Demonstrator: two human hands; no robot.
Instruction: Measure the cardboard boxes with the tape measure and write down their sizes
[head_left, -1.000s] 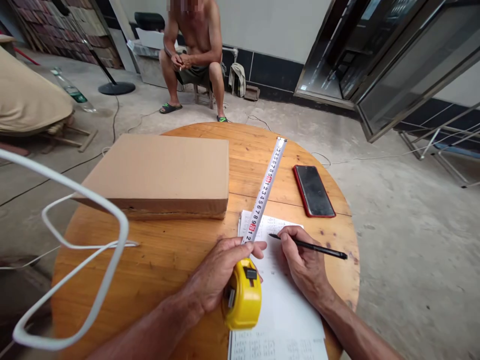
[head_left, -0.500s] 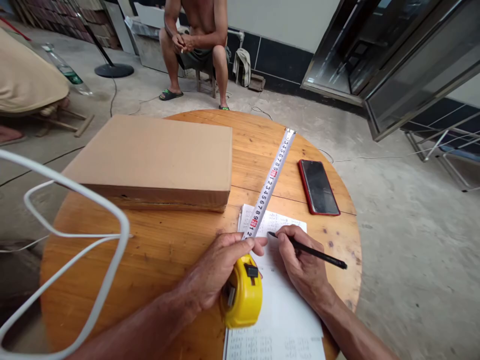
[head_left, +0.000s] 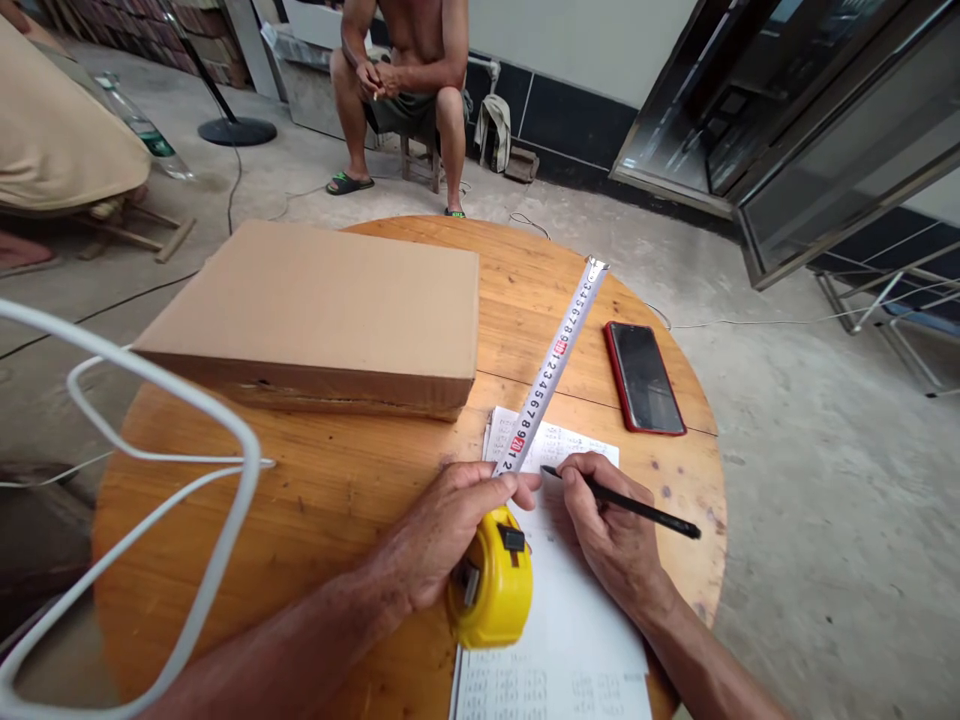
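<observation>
My left hand (head_left: 457, 520) is closed on a yellow tape measure (head_left: 495, 590), thumb on the blade near the case. The white blade (head_left: 551, 370) reaches out away from me over the table, and its metal end tip lies toward the far right edge. Between the fingers of my right hand (head_left: 611, 520) is a black pen (head_left: 637, 508), its point close above the paper. Beneath both hands lie sheets of white paper (head_left: 574, 620) bearing handwriting at top and bottom. A closed brown cardboard box (head_left: 322, 310) sits left of the blade.
The round wooden table (head_left: 337, 520) carries a phone (head_left: 645, 378) in a red case at right. A white bent tube frame (head_left: 225, 430) crosses the left foreground. Beyond the table a person (head_left: 405, 90) sits on a stool. A plastic bottle (head_left: 146, 130) stands at far left.
The view has shifted slightly, so the box, blade and phone appear a little further right. Both hands keep their holds on the tape measure and the pen.
</observation>
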